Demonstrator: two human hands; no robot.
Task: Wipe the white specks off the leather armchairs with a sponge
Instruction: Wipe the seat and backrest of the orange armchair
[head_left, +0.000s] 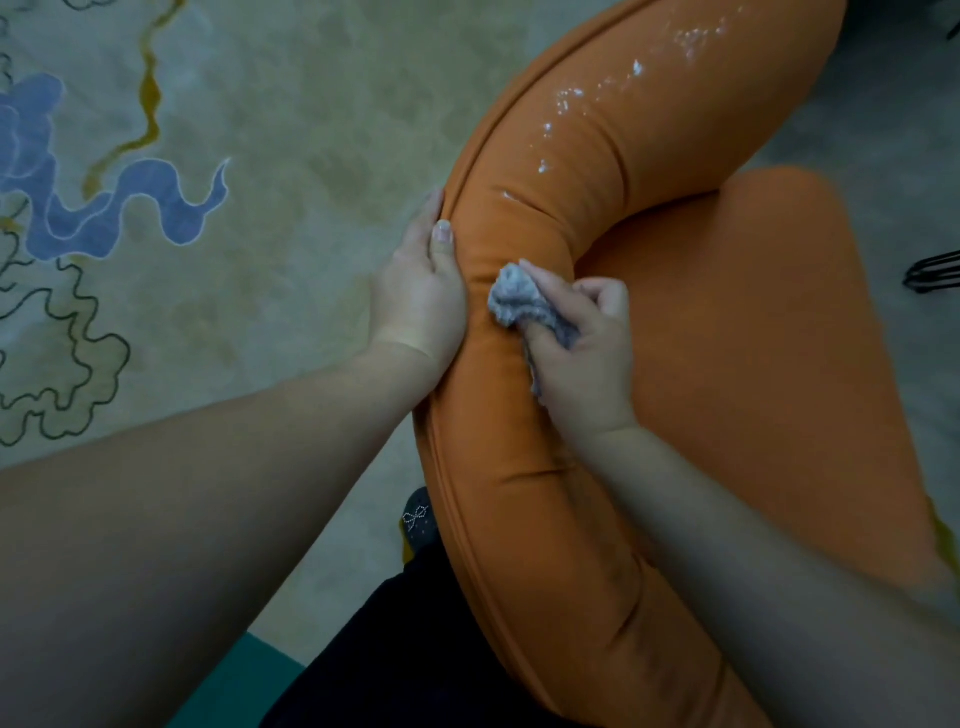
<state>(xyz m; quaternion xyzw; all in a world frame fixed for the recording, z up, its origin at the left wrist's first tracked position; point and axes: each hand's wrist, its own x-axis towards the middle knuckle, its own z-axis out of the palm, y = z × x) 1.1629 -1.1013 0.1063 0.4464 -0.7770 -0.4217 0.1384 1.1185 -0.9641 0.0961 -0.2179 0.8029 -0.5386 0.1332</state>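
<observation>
wiping is partway, by my read: your orange armchair (727, 364) looks clean along the near stretch of the padded armrest, but white specks (597, 98) are scattered over the far curve, well apart from your hands. patterned carpet (234, 130) lies under it, a dark wire object (935, 273) sits at the right edge, a dark shoe (418, 519) shows by the chair base. your left hand (418, 291) presses the armrest's outer side, fingers fairly straight, holding nothing. your right hand (582, 353) curls tight around the grey sponge (514, 293), pressed on the armrest top. nothing blocks the way to the specks.
</observation>
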